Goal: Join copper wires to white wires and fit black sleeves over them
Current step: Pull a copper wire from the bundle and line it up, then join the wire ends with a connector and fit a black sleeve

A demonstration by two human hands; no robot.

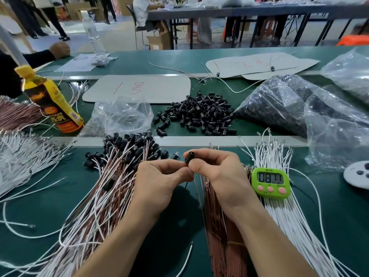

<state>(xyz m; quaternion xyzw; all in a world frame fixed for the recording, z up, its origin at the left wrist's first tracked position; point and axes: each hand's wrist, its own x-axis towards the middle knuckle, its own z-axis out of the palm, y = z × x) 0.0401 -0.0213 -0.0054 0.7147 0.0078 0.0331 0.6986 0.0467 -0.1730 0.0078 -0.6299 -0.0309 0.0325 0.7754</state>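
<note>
The right hand's (217, 172) fingers (199, 153) are curled round a single black sleeve (188, 158), pinching it between thumb and forefinger so that it stands nearly upright above the worktop (179, 208). The left hand (159, 178) meets it just below. Its fingers are curled, with thumb and forefinger closed narrowly on a thin wire (186, 184) that drops out beneath the sleeve between the two thumbs. The join itself is hidden by the fingertips. Under the right wrist lies a bundle of copper wires (219, 226), and just beside that, further right, is a row of white wires (289, 216) with a green timer (270, 181) resting on them. Under the left hand spreads a pile of paired copper and white leads capped with sleeves (111, 186). Beyond the hands sits a heap of loose sleeves (199, 114), with a clear bag of more sleeves (279, 102) to its right and a yellow bottle (52, 102) well off to the left.
</note>
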